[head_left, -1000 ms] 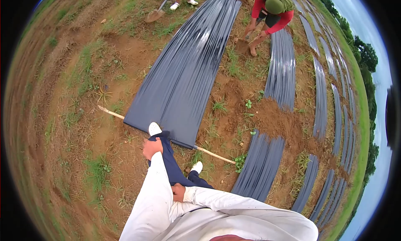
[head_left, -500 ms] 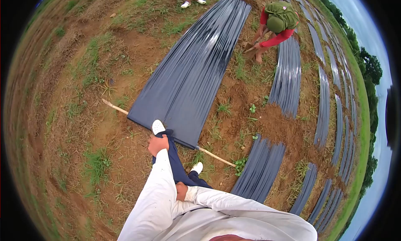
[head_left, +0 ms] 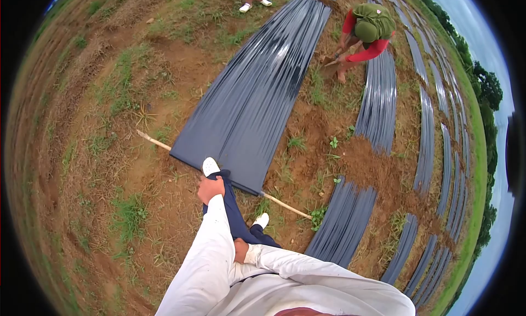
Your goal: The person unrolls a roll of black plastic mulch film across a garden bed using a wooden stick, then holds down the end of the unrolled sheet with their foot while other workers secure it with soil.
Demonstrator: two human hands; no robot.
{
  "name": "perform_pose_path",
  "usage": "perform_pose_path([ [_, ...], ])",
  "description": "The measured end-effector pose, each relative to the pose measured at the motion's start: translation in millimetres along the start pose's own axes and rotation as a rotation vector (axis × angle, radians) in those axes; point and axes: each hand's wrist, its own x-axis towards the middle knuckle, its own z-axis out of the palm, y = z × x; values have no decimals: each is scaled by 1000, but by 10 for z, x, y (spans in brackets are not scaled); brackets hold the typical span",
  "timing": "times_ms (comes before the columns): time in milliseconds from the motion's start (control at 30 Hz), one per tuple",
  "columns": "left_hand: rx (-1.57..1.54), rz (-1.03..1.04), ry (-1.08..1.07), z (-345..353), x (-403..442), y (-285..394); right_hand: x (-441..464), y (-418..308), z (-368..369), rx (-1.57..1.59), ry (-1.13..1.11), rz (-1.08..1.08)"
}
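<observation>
My left hand (head_left: 210, 189) is closed on a bunched fold of my navy trouser leg (head_left: 233, 206), around the knee. Lower down, my right hand (head_left: 240, 251) rests against the upper part of the trousers, its fingers mostly hidden. My white shoes stand close to a roll of black plastic film; one shoe (head_left: 210, 166) overlaps its near edge. The film (head_left: 241, 116) stretches away along the ground, wrinkled and shiny farther off. A wooden pole runs through the roll, its left end (head_left: 153, 140) and right end (head_left: 287, 205) sticking out.
A person in a green cap and red sleeves (head_left: 372, 26) bends over the soil at the upper right, with a digging tool (head_left: 331, 61) in hand. Another person's white shoes (head_left: 245, 8) show at the top. More film-covered rows (head_left: 342, 223) lie to the right.
The view has shifted very slightly, so the ground and film sit a little farther right. The bending person's arms and tool have moved slightly. My hands keep their places.
</observation>
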Motion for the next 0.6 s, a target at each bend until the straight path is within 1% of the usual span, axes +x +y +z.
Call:
perform_pose_path([
  [100, 3, 27, 54, -28, -19, -6, 12, 25, 13, -68, 17, -72],
  [200, 15, 12, 30, -42, -9, -18, -35, 100, 67, -89, 11, -95],
  [267, -5, -8, -65, -124, -19, 15, 26, 47, 7, -89, 5, -93],
  [333, -7, -12, -67, -154, -18, 31, -2, 7, -5, -14, -43, 35],
  [367, -7, -19, -72, -157, -23, 18, -8, 15, 16, -11, -44, 37],
  [400, -6, -21, -74, -137, -18, 5, -2, 34, 29, -23, -24, 12],
  [467, 7, 14, -3, -61, 2, -27, 7, 18, 40, -35, -6, -10],
  [533, 8, 17, 8, -31, 14, -34, 22, 13, 29, -89, 47, -117],
  [567, 10, 22, 22, -31, 12, -37, 10, 9, 29, -89, 46, -116],
  [600, 10, 21, 21, -36, 3, -34, -4, 3, 23, -32, 2, -23],
])
